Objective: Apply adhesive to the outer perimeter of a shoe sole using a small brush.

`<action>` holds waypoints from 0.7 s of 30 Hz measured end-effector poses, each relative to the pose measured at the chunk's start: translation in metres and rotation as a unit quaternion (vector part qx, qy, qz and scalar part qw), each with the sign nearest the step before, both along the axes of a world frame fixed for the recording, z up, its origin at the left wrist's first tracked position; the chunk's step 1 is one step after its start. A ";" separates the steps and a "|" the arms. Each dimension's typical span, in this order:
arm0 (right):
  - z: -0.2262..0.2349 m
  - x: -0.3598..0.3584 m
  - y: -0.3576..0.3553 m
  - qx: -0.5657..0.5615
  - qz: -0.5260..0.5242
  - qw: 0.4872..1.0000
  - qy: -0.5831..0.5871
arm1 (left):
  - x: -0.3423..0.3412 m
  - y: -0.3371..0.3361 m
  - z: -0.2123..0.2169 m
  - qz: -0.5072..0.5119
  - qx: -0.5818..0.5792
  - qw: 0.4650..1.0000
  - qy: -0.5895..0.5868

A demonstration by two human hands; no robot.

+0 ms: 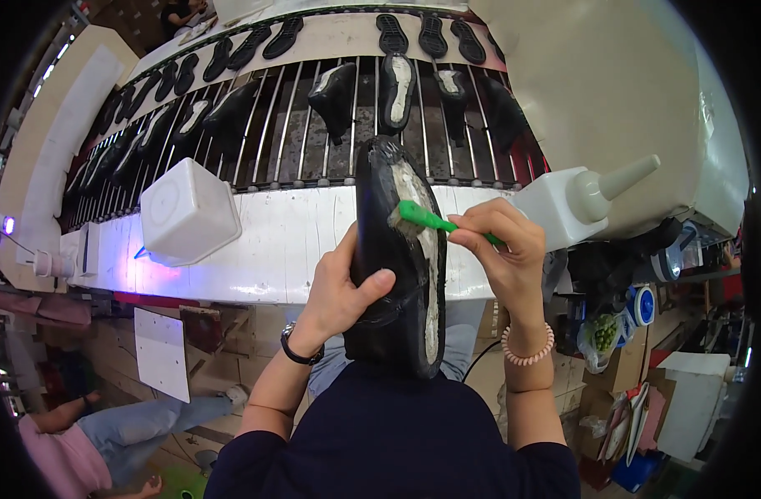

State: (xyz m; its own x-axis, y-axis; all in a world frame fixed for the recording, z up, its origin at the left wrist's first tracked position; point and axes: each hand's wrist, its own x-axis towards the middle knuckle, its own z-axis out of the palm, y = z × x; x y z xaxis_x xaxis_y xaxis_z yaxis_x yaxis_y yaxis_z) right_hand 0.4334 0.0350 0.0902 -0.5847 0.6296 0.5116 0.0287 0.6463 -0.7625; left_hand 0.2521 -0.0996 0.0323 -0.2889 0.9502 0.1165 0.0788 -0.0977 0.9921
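A black shoe upper (380, 308) is held bottom-up in front of me, its toe pointing away and its pale, whitish underside facing right. My left hand (339, 291) wraps its side, thumb lying across the black surface. Between the fingers and thumb of my right hand (505, 241) is a green-handled brush (426, 218). Its bristles meet the black edge beside the pale underside, near the toe half. The far end of the handle is hidden in my right hand.
Beyond the white ledge (289, 241), a roller conveyor (289, 125) carries several black shoe uppers; black soles (392, 35) line the shelf behind. White plastic bottles stand left (189, 212) and right (563, 204) on the ledge. Someone in pink (64, 449) is at lower left.
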 end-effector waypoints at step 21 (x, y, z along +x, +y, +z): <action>0.033 0.001 0.044 0.026 0.100 0.993 -0.052 | -0.015 0.007 0.008 -0.026 0.009 0.980 0.195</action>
State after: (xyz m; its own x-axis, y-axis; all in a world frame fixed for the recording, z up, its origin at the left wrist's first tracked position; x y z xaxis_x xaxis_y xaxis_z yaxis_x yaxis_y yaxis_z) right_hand 0.4347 0.0792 0.1233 -0.7467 0.4704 0.4704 -0.0275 0.6847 -0.7283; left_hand 0.2375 -0.0923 0.0403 -0.1703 0.9593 0.2252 0.4470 -0.1284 0.8853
